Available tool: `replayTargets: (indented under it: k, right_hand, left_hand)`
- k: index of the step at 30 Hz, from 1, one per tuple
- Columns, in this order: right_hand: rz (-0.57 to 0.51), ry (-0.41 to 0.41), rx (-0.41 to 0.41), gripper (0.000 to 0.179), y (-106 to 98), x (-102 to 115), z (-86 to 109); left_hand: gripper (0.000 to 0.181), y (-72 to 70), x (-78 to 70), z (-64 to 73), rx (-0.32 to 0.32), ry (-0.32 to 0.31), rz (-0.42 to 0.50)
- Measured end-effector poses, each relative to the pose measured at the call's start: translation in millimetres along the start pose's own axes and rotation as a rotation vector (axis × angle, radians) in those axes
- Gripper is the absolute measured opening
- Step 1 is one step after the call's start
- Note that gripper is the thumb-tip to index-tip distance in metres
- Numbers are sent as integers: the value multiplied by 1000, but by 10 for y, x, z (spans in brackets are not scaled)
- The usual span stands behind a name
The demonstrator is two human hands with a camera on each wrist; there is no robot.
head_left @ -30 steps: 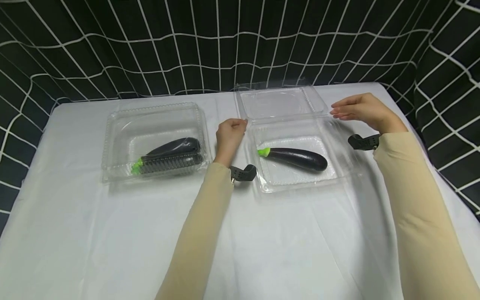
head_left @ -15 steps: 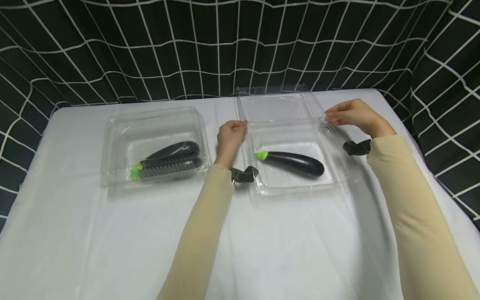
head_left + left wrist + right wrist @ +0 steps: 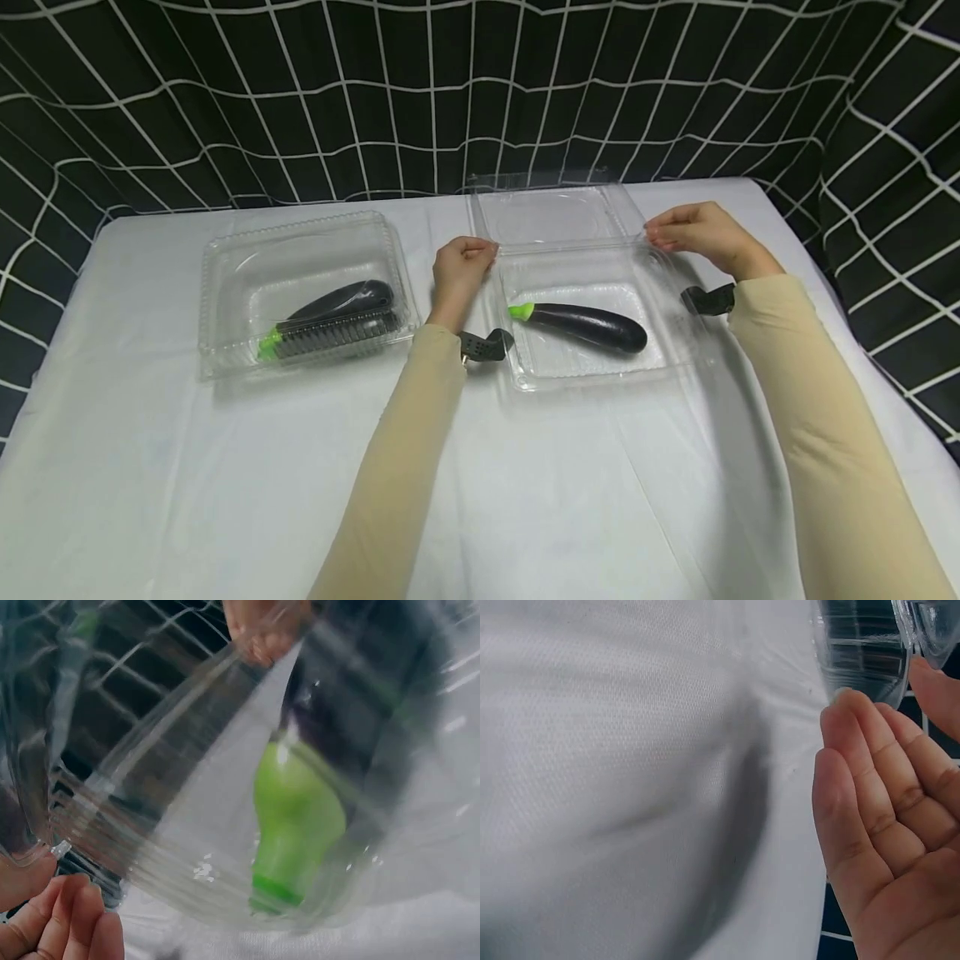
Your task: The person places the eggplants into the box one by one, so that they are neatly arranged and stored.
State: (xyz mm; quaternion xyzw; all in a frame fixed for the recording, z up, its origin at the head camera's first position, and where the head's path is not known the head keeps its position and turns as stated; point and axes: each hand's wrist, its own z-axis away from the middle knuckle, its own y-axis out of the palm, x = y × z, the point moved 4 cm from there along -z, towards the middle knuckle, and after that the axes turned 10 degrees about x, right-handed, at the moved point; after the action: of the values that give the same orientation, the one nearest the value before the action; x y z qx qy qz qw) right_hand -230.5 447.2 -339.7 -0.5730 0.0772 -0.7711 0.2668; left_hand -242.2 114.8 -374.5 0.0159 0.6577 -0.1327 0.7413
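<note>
A clear plastic clamshell container (image 3: 600, 379) lies on the right with its lid (image 3: 555, 208) raised at the back. Inside its base rests a dark eggplant (image 3: 588, 327), the green stem end (image 3: 292, 817) pointing left. My left hand (image 3: 459, 279) pinches the container's left back corner near the hinge. At the right back corner, my right hand (image 3: 708, 237) holds the plastic edge, fingers on one side and thumb on the other in the right wrist view. A second clamshell container (image 3: 300, 242), closed, stands on the left with another dark eggplant (image 3: 341, 302) inside.
A white cloth (image 3: 262, 483) covers the table. Black fabric with white netting (image 3: 420, 108) rises behind it and along the sides. Black wrist camera mounts (image 3: 486, 345) sit on both wrists.
My right hand has moved left and slightly down onto the container's right back corner. My left hand stays at the left corner. The head view has tilted slightly.
</note>
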Motion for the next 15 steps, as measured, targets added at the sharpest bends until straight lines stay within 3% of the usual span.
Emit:
replayTargets:
  k: [7, 15]
  right_hand:
    - [-60, -18, -28, 10, 14, -26, -3]
    - [-85, -66, -68, 12, 45, -26, 6]
  left_hand:
    - [18, -3, 35, 3, 11, -16, 42]
    - [12, -26, 22, 33, 18, -9, 129]
